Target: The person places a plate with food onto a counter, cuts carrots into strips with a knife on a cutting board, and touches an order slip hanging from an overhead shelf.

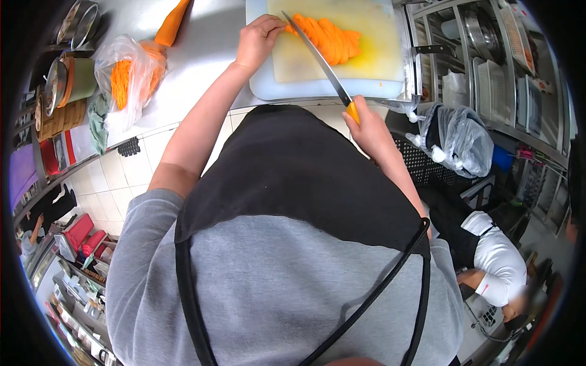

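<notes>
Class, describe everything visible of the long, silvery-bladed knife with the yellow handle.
The knife has a long, narrow, shiny, metal-looking blade tapering to a point; the right hand grips and partly hides its yellow handle. It slants over the pale yellow cutting board beside overlapping orange slices, tip near the left hand; blade contact is unclear.

At my twelve o'clock: carrot slices (pixel 326 39), orange; knife (pixel 325 67), grey blade, yellow handle (pixel 353 112); upper board (pixel 293 70), cream blotched yellow; lower board (pixel 268 89), pale blue. At six o'clock: my shirt (pixel 287 293), mottled grey.
</notes>
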